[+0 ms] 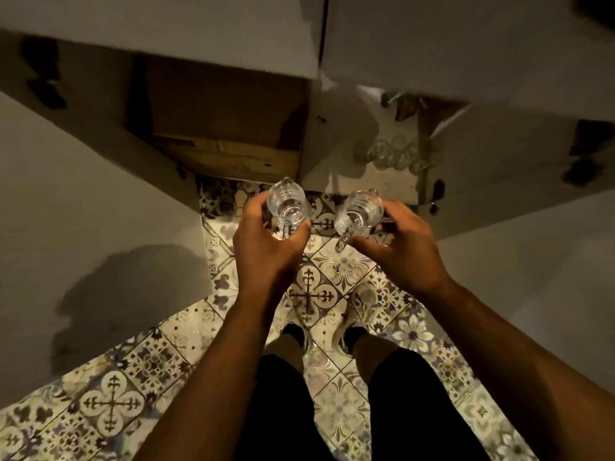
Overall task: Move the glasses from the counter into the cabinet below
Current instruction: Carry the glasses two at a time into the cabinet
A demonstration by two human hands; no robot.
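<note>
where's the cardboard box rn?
Head view, upper centre: the brown cardboard box sits inside the open left cabinet compartment, left of the white divider panel, beyond the clear glass mug in the left hand.

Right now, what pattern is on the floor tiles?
Ornate floral and cross motifs on the patterned floor tiles, head view.

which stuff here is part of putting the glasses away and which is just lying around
Job: left hand holding a glass mug; right hand holding another mug; glasses already in the cabinet.
Lying about: cardboard box; patterned floor tiles.
</note>
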